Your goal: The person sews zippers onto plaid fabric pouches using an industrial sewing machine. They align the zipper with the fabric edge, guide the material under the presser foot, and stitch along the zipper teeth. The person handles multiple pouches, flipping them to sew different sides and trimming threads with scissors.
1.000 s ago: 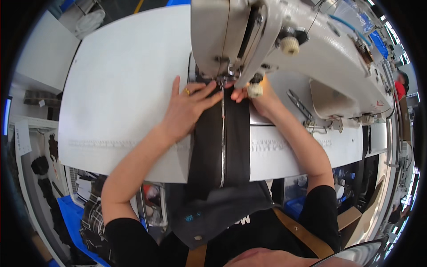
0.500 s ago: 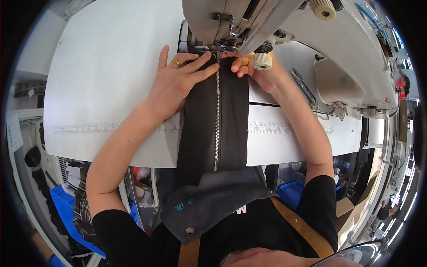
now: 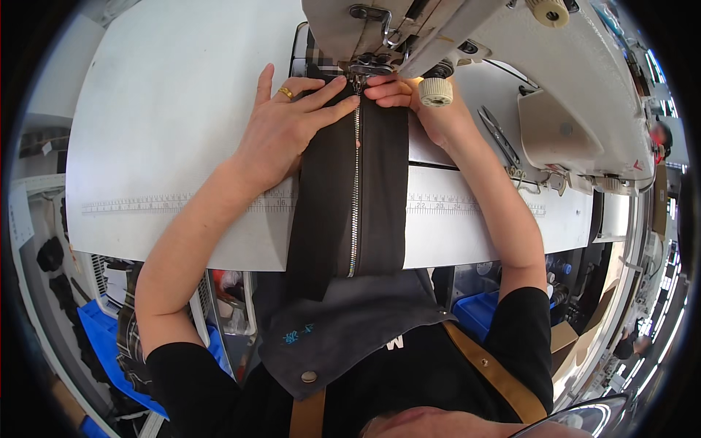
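A long black fabric strip with a silver metal zipper down its middle lies under the sewing machine's presser foot. My left hand rests on the strip's left half with its fingers spread, two fingertips reaching the zipper just in front of the foot. From the right, my right hand has its fingers bent and close together on the fabric beside the foot. Its thumb cannot be made out. The zipper's far end goes out of sight beneath the machine head.
Thread snips lie on the white table beside the machine's arm. A printed ruler scale crosses the tabletop. Blue bins sit below the front edge, and the strip's near end hangs over my grey apron.
My right fingers have stretched out more and lie closer to the zipper. My left hand and the strip have shifted slightly away from me, toward the machine.
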Motion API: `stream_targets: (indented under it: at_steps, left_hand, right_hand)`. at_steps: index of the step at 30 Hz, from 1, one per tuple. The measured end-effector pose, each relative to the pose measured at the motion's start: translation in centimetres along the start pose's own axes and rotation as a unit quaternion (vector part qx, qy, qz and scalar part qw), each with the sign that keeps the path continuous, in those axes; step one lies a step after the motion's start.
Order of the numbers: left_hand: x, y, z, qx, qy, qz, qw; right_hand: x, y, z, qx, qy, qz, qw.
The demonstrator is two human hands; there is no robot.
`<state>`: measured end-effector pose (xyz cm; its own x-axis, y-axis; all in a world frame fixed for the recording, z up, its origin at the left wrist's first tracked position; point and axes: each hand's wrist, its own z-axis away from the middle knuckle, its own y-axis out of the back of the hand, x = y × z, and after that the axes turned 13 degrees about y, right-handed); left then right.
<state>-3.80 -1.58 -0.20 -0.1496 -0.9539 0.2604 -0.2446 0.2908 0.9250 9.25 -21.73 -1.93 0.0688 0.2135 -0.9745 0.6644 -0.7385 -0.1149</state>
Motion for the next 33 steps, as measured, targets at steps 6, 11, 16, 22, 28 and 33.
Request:
stream_targets:
  at_steps: [6,11,16,22,28,33]
  left_hand:
    - [0.1,0.1,-0.1,-0.004,0.003,-0.002,1.000]
    - [0.1,0.2,0.0,-0.003,0.003,-0.003,1.000]
    - [0.0,0.0,0.0,-0.002,0.001,0.012,1.000]
    - [0.0,0.1,0.1,-0.001,-0.001,0.012,1.000]
    - [0.0,0.0,-0.1,0.002,-0.008,0.015,1.000]
    - [0.1,0.1,0.0,0.002,0.001,0.009,1.000]
  right_hand:
    - [-0.5,0.2,0.0,0.022,-0.042,-0.055,0.997]
    - [-1.4,-0.3,0.1,-0.015,-0.011,0.175,0.984]
    - [-1.6,-0.8,0.4,0.001,-0.012,-0.013,1.000]
    - [-0.5,-0.5,0.2,0.024,-0.014,-0.054,0.998]
    - [-0.4,0.6,0.0,0.020,-0.032,-0.055,0.998]
    - [-2.0,0.6,-0.3,-0.023,-0.123,0.014,0.992]
